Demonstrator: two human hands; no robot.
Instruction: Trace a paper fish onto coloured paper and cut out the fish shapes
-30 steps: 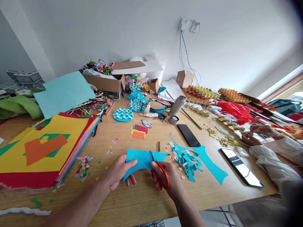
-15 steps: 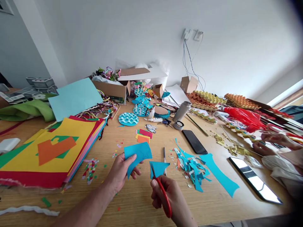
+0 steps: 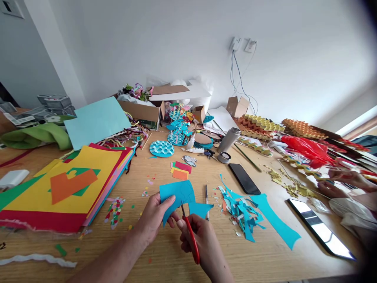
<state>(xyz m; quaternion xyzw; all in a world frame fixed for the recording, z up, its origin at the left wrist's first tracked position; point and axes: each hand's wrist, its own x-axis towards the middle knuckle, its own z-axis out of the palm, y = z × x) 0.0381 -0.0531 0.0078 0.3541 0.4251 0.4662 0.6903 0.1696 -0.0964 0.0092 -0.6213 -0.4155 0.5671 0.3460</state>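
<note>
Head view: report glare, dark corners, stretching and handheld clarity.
In the head view, glare whitens parts of the rightmost phone; the same view darkens and blurs at its right-hand corners, seems stretched toward its sides, and shows the red scissors and held blue paper fairly clearly.

Left grip (image 3: 154, 215): thumb covers part of blue sheet (image 3: 171, 192); drawn outline on it too faint to read. Right grip (image 3: 198, 236) hides part of red scissors (image 3: 192, 238). Just beyond, pen (image 3: 206, 192) partly covered by blue offcut (image 3: 199, 209). Far left of both, white strip (image 3: 38, 259) cut off by frame edge.
</note>
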